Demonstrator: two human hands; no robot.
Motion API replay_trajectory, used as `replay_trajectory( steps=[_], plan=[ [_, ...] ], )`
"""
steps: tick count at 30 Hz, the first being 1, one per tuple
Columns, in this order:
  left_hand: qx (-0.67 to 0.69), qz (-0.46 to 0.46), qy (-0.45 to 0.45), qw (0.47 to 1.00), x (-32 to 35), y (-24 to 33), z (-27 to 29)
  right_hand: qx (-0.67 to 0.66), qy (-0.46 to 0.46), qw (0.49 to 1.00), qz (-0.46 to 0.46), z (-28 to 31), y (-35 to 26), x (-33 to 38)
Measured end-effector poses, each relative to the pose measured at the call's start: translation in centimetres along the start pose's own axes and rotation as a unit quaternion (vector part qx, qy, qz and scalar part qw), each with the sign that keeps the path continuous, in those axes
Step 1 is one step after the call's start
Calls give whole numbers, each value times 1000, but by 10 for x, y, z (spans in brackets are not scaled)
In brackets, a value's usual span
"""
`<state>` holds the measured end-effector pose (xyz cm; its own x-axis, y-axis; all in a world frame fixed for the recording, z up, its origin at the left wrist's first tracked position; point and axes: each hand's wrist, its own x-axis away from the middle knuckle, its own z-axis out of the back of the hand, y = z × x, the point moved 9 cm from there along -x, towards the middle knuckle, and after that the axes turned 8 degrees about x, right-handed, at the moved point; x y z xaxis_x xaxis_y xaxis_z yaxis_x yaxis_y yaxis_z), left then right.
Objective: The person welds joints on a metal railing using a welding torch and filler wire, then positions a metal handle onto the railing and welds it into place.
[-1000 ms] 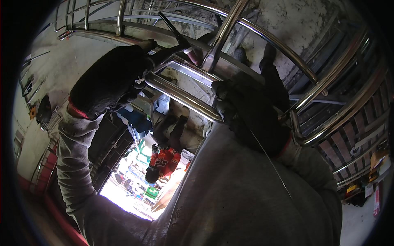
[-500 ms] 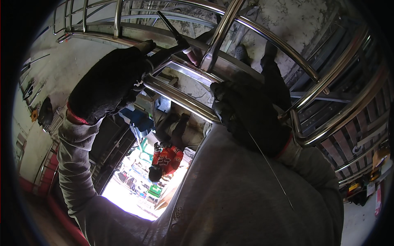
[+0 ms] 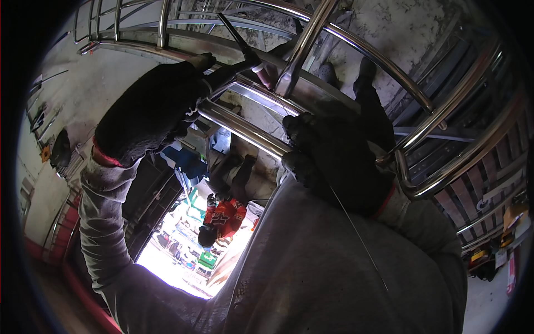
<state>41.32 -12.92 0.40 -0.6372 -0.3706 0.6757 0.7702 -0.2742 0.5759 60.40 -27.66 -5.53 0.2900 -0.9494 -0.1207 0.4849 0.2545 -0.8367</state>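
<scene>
My left hand [image 3: 150, 114], in a black glove with a red cuff edge, is closed around a TIG welding torch [image 3: 251, 58]. The torch's pinkish cup [image 3: 263, 75] points down at the joint where a shiny upright post [image 3: 303, 47] meets a flat metal bar. My right hand [image 3: 339, 158], gloved too, pinches a thin filler rod [image 3: 359, 237]. One end of it reaches toward the cup, while the long tail trails over my grey shirt. Between my hands runs a polished tube [image 3: 245, 131] of the metal frame; the right fingers are by its end.
Curved polished rails [image 3: 384, 64] extend along the top and right. Below the frame, a person in a red top [image 3: 225, 217] is near a bright opening. Slatted metalwork [image 3: 473, 189] stands at right, with tools [image 3: 484, 256] below it. A pale wall [image 3: 72, 106] rises at left.
My right hand has shifted slightly left, and the rod's tail has swung left with it. The torch has moved a little right along the joint.
</scene>
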Motion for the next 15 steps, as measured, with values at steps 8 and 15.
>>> replay_trajectory(
  steps=[8, 15],
  plan=[
    [-119, -74, 25, 990, 4, 15, 2, 14, -22, 1000, -5, -2, -1, -1],
    [182, 279, 78, 940, -8, -7, -4, -48, 23, 997, 48, 7, -1, 4]
  ],
)
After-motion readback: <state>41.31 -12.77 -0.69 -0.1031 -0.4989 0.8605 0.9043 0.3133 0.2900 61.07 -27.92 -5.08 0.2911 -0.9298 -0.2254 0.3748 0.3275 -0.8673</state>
